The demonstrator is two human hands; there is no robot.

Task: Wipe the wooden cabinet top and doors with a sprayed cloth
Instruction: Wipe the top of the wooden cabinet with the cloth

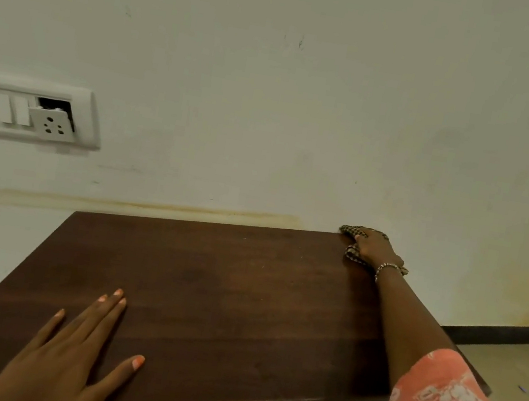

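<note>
White wall switchboard [24, 110] behind dark brown wooden cabinet top [223, 298]. Left hand [69, 353] flat, fingers spread. Right hand [375, 249] pressing brown checked cloth [351, 235] at far corner.

The dark brown wooden cabinet top [223, 298] lies flat against the wall. A checked cloth [352, 240] sits bunched at its far right corner, under a hand.

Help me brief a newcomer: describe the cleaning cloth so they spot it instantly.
Find the dark wooden cabinet top against the pale wall, then go to its far right corner. There the right hand presses down a small checked brown cloth, the only fabric on the wood; the left hand lies flat and bare.
</note>
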